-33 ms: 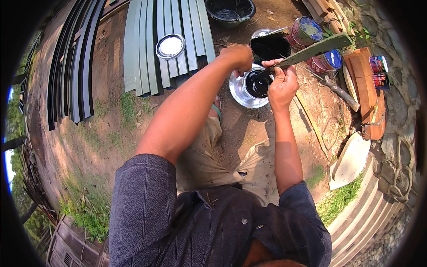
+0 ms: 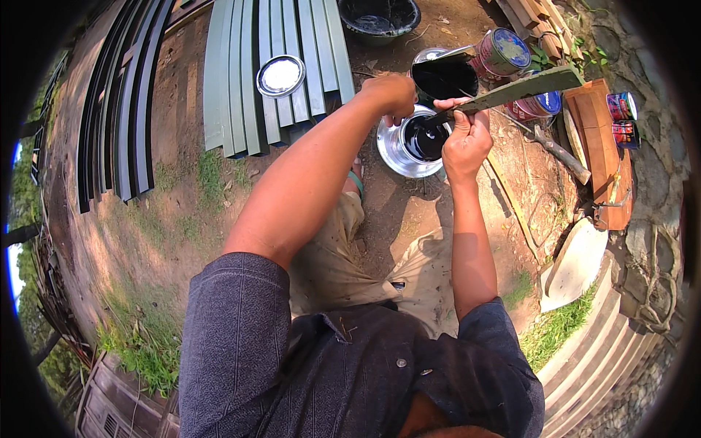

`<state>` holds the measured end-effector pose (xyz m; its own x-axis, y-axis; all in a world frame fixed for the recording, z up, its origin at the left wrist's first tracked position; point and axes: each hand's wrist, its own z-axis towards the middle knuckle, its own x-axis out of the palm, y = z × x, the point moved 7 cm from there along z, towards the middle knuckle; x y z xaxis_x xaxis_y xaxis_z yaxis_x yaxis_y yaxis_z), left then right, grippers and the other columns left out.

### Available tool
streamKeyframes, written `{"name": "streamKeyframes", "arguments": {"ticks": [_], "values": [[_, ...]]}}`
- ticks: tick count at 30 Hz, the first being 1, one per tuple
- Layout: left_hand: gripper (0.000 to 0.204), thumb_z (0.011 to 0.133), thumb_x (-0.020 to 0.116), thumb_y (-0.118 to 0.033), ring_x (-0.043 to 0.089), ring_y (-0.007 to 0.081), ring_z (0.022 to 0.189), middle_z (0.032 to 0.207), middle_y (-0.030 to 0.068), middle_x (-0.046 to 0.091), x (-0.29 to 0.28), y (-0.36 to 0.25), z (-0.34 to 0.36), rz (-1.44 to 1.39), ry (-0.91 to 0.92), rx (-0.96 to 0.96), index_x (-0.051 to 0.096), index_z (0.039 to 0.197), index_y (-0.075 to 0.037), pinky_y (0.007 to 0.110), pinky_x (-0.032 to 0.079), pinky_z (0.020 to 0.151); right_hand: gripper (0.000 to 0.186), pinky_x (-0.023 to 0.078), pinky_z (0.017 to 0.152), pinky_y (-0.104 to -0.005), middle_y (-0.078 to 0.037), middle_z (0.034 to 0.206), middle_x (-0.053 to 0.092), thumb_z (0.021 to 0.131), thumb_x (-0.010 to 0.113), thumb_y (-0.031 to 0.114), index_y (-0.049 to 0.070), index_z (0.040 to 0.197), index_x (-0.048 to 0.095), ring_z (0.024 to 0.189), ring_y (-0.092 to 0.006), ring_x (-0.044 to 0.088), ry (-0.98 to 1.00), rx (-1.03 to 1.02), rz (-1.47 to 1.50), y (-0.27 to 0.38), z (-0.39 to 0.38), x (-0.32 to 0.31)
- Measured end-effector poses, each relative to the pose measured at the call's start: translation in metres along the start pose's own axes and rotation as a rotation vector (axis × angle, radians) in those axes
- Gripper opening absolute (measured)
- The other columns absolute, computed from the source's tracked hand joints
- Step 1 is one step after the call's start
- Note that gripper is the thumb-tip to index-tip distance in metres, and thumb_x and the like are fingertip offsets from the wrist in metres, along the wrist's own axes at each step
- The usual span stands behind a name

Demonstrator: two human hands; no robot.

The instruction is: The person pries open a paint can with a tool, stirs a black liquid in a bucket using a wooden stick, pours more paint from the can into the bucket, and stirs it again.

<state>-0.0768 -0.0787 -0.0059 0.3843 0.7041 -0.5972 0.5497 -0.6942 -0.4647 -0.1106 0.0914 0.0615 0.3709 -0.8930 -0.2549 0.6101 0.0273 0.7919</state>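
Observation:
My right hand (image 2: 466, 144) is closed round a flat, dark-stained stick (image 2: 529, 85). Its lower end dips into black liquid, seemingly paint (image 2: 423, 140), while the broad end slants up to the right. The liquid fills an open silver metal can (image 2: 391, 152) on the dirt between my feet. At the can's far left edge my left hand (image 2: 391, 95) has its fingers curled down against the rim; the fingertips are partly hidden. Just beyond the can stands a larger container with a black inside (image 2: 445, 79), partly covered by the stick and my right hand.
Green-grey metal channels (image 2: 234, 80) lie at the front left with a round lid (image 2: 280, 76) on them. Darker channels (image 2: 117, 109) lie farther left. A black basin (image 2: 380, 18), paint cans (image 2: 504, 52), boards (image 2: 602, 153) and a branch (image 2: 558, 150) surround the work spot.
The stick's outer end has swung slightly down and to the right, its lower end still in the black liquid. My left hand looks almost unmoved at the can's rim.

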Motion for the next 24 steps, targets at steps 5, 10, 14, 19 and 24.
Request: {"name": "streamKeyframes", "arguments": {"ticks": [5, 10, 14, 19, 24], "values": [[0.016, 0.098, 0.070, -0.015, 0.084, 0.0157, 0.088, 0.094, -0.0002, 0.086, 0.003, 0.000, 0.002, -0.017, 0.016, -0.011, 0.085, 0.099, -0.010, 0.038, 0.063, 0.087, 0.011, 0.060, 0.083, -0.0365, -0.012, 0.098, 0.076, 0.114, 0.055, 0.007, -0.002, 0.113, 0.063, 0.089, -0.0254, 0.077, -0.007, 0.062, -0.071, 0.008, -0.012, -0.014], [0.017, 0.099, 0.071, -0.017, 0.084, 0.0158, 0.088, 0.094, -0.0006, 0.086, 0.003, 0.000, 0.001, -0.011, -0.001, -0.033, 0.086, 0.095, -0.011, 0.038, 0.063, 0.088, 0.017, 0.062, 0.085, -0.0367, -0.015, 0.098, 0.076, 0.117, 0.053, 0.012, -0.004, 0.117, 0.058, 0.091, -0.0231, 0.079, -0.019, 0.134, 0.127, -0.002, -0.018, 0.000], [0.017, 0.098, 0.071, -0.016, 0.084, 0.0159, 0.087, 0.093, -0.0004, 0.086, 0.001, 0.001, 0.001, 0.005, -0.009, -0.014, 0.086, 0.093, -0.010, 0.038, 0.063, 0.088, 0.013, 0.062, 0.084, -0.0367, -0.016, 0.097, 0.076, 0.116, 0.053, 0.008, -0.004, 0.115, 0.059, 0.091, -0.0255, 0.079, -0.072, 0.084, 0.150, -0.013, -0.009, -0.004], [0.018, 0.096, 0.070, -0.014, 0.084, 0.0162, 0.086, 0.093, 0.0004, 0.086, 0.004, 0.008, 0.002, -0.002, -0.013, -0.012, 0.087, 0.090, -0.010, 0.038, 0.064, 0.086, 0.010, 0.062, 0.079, -0.0360, -0.014, 0.093, 0.076, 0.113, 0.053, 0.003, -0.003, 0.114, 0.061, 0.087, -0.0253, 0.080, -0.022, 0.079, -0.157, 0.017, -0.013, -0.012], [0.017, 0.098, 0.073, -0.021, 0.084, 0.0182, 0.081, 0.087, 0.0027, 0.085, -0.005, 0.005, -0.005, 0.000, -0.056, 0.001, 0.085, 0.095, -0.008, 0.037, 0.064, 0.079, 0.010, 0.061, 0.080, -0.0377, -0.014, 0.096, 0.076, 0.111, 0.056, 0.002, -0.001, 0.112, 0.065, 0.088, -0.0292, 0.079, 0.015, 0.111, 0.034, 0.015, -0.015, 0.003]]}}
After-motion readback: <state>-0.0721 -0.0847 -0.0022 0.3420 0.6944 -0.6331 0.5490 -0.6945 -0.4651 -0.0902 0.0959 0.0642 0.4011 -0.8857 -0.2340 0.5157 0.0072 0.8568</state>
